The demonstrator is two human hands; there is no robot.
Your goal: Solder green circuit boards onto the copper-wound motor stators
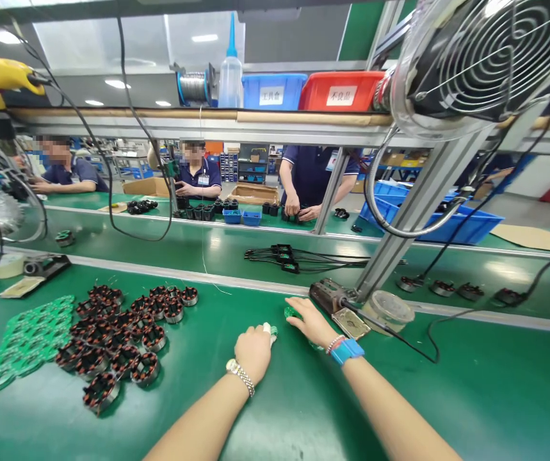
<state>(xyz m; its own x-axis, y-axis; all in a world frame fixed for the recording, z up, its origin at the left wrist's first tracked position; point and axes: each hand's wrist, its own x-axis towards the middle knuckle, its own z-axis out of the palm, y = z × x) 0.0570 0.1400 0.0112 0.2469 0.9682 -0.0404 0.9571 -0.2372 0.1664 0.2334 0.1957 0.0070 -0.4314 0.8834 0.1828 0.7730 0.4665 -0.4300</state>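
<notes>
My left hand (253,353) rests low over the green bench top, its fingers curled closed. A small green piece (274,331), which looks like a circuit board, shows at its fingertips, mostly hidden. White covering wraps one fingertip. Just to the right, my right hand (309,321) has its fingers stretched out, with the fingertips over a small green circuit board (292,312) on the bench. More green shows under the edge of that palm. Many wire-wound motor stators (123,336) lie in a cluster to the left, beside a stack of green circuit board panels (29,346).
A soldering iron holder (326,294) and a round clear tub (390,310) stand right of my hands. A metal post (399,237) rises behind them. A fan (495,61) hangs at upper right. Black cables (294,257) lie on the strip beyond; people work across the bench.
</notes>
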